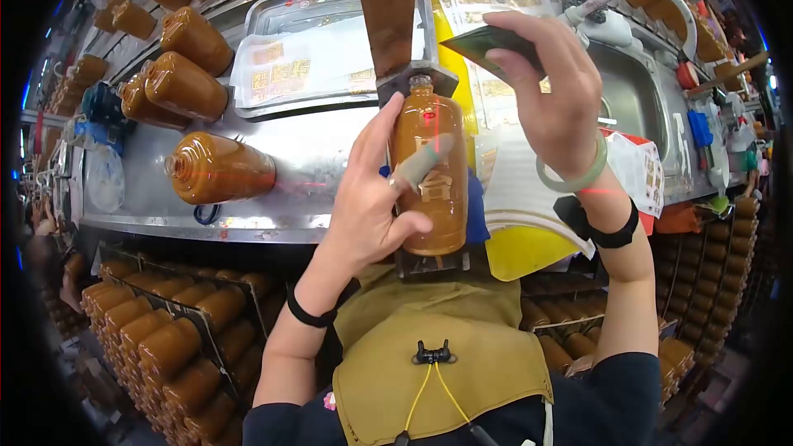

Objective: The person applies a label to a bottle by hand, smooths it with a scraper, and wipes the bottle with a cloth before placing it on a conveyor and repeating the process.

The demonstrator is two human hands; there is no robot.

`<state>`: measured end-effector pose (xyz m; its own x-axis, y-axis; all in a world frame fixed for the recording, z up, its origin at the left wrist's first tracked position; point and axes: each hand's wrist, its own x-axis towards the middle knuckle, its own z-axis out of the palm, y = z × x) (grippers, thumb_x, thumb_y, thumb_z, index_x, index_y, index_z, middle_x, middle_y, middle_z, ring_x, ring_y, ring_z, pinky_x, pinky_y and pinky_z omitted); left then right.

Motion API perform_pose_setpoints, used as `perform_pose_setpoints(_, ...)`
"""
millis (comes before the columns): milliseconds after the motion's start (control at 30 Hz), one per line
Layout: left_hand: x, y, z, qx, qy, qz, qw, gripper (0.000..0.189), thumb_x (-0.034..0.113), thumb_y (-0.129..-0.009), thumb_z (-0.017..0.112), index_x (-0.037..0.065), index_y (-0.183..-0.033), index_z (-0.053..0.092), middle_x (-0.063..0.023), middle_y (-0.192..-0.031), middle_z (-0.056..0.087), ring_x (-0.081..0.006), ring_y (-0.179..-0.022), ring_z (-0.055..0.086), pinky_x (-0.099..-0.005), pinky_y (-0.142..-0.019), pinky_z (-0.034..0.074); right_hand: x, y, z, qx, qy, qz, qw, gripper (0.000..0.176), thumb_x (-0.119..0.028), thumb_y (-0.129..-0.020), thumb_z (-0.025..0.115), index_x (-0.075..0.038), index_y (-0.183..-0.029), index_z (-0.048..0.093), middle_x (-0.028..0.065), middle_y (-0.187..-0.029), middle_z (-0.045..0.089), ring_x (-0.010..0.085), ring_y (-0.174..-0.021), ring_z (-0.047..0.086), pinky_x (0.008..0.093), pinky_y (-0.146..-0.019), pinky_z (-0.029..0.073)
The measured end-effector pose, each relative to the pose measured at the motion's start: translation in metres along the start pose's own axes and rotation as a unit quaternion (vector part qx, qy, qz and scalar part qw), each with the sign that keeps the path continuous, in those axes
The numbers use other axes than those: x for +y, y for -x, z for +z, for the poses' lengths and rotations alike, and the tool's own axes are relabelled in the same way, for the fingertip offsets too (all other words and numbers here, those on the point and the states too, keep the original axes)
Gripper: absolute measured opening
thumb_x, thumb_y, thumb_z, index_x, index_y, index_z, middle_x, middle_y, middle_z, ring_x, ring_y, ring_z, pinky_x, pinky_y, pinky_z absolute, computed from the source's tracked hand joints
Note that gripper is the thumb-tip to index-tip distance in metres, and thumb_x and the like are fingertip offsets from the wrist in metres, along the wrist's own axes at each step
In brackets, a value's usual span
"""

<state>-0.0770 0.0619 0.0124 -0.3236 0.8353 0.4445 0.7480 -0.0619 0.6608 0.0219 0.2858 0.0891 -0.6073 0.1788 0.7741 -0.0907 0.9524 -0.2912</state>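
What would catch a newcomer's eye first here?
The amber bottle at centre, gripped by the left hand in a metal holder. Above right, the right hand with a green bangle holds a dark flat piece; crates of like bottles fill the lower left.

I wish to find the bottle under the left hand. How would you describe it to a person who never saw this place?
Look at the long steel counter. At the middle of its near edge, one amber bottle sits in a dark metal holder below a brown post, with the left hand on it. The other amber bottles on the counter are to the left, untouched.
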Motion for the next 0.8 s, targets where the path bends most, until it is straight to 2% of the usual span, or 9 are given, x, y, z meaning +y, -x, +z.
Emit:
perform_pose_setpoints(133, -0.012, -0.018, -0.011, -0.013, -0.036, 0.018, 0.999, 0.066, 0.05, -0.076, 0.078, 0.005, -0.125, 0.072, -0.021, -0.139, 0.051, -0.0416, -0.123, 0.053, -0.049, -0.105, 0.045, -0.002, 0.005, -0.003, -0.01, 0.001, 0.012, 1.0, 0.026, -0.003, -0.081, 0.077, -0.006, -0.107, 0.072, 0.0096, -0.092, 0.071, 0.0287, -0.083, 0.066, 0.0366, -0.074, 0.052)
perform_pose_setpoints(233, -0.025, -0.022, -0.009, 0.002, -0.017, -0.001, 1.0, 0.064, 0.046, -0.079, 0.077, 0.001, -0.124, 0.071, -0.019, -0.133, 0.056, -0.0395, -0.117, 0.057, -0.0464, -0.1, 0.047, -0.006, 0.008, -0.002, -0.026, -0.03, 0.037, 0.999, 0.027, -0.002, -0.081, 0.077, -0.006, -0.107, 0.072, 0.0089, -0.092, 0.071, 0.0288, -0.084, 0.066, 0.0367, -0.075, 0.052)
perform_pose_setpoints(300, -0.019, -0.023, -0.007, 0.037, 0.022, -0.024, 0.999, 0.058, 0.047, -0.093, 0.067, -0.002, -0.124, 0.07, -0.017, -0.126, 0.061, -0.0356, -0.11, 0.062, -0.0446, -0.096, 0.049, -0.011, 0.011, -0.001, -0.057, -0.038, 0.04, 0.997, 0.034, 0.006, -0.081, 0.072, -0.006, -0.113, 0.072, 0.0084, -0.1, 0.071, 0.0251, -0.088, 0.067, 0.034, -0.077, 0.054)
perform_pose_setpoints(367, -0.012, -0.019, -0.008, 0.084, 0.157, -0.159, 0.971, 0.066, 0.055, -0.105, 0.044, -0.003, -0.123, 0.07, -0.0162, -0.126, 0.062, -0.0311, -0.109, 0.063, -0.0426, -0.094, 0.05, -0.02, 0.022, 0.005, -0.116, 0.008, -0.119, 0.986, 0.036, -0.002, -0.076, 0.07, -0.012, -0.11, 0.074, 0.0025, -0.099, 0.07, 0.0185, -0.081, 0.061, 0.0303, -0.071, 0.05)
perform_pose_setpoints(400, -0.021, -0.013, -0.007, 0.089, 0.105, -0.127, 0.982, 0.087, 0.068, -0.104, 0.023, -0.005, -0.13, 0.065, -0.0187, -0.128, 0.063, -0.0291, -0.113, 0.064, -0.0413, -0.095, 0.051, -0.026, 0.03, 0.01, -0.139, 0.014, -0.185, 0.973, 0.036, -0.007, -0.074, 0.069, -0.015, -0.109, 0.075, -0.0003, -0.098, 0.07, 0.0156, -0.078, 0.057, 0.0287, -0.068, 0.049)
perform_pose_setpoints(500, -0.026, 0.009, 0.007, 0.16, 0.181, -0.149, 0.959, 0.094, 0.073, -0.102, 0.02, -0.005, -0.14, 0.056, -0.0213, -0.132, 0.061, -0.0307, -0.119, 0.062, -0.043, -0.099, 0.051, -0.074, 0.055, 0.012, -0.227, -0.173, -0.235, 0.929, 0.029, -0.016, -0.077, 0.066, -0.016, -0.104, 0.073, -0.0027, -0.087, 0.062, 0.0145, -0.068, 0.047, 0.029, -0.063, 0.045)
perform_pose_setpoints(567, -0.017, 0.022, 0.008, 0.138, 0.227, -0.18, 0.947, 0.098, 0.076, -0.1, 0.017, -0.004, -0.149, 0.045, -0.0212, -0.137, 0.058, -0.0304, -0.126, 0.058, -0.0456, -0.105, 0.048, -0.069, 0.043, 0.01, -0.27, -0.139, -0.168, 0.938, 0.017, -0.014, -0.081, 0.069, -0.012, -0.098, 0.071, 0.0006, -0.078, 0.054, 0.0171, -0.07, 0.052, 0.0315, -0.064, 0.046)
perform_pose_setpoints(667, 0.002, 0.036, 0.019, 0.156, 0.239, -0.21, 0.935, 0.099, 0.077, -0.099, 0.017, -0.003, -0.15, 0.044, -0.0205, -0.138, 0.057, -0.0294, -0.129, 0.055, -0.045, -0.106, 0.046, -0.014, 0.027, 0.029, -0.071, -0.03, -0.102, 0.992, 0.016, -0.014, -0.078, 0.07, -0.014, -0.094, 0.067, 0.0005, -0.085, 0.065, 0.0224, -0.079, 0.059, 0.0357, -0.068, 0.049)
perform_pose_setpoints(800, 0.007, 0.067, 0.028, 0.095, 0.243, -0.092, 0.961, 0.142, 0.083, -0.063, 0.077, -0.003, -0.16, 0.018, -0.0255, -0.156, 0.035, -0.0355, -0.143, 0.042, -0.049, -0.116, 0.036, -0.024, 0.073, 0.013, -0.082, -0.005, -0.214, 0.973, 0.019, -0.012, -0.078, 0.072, -0.013, -0.097, 0.071, -0.0016, -0.099, 0.073, 0.0201, -0.079, 0.062, 0.0343, -0.071, 0.05)
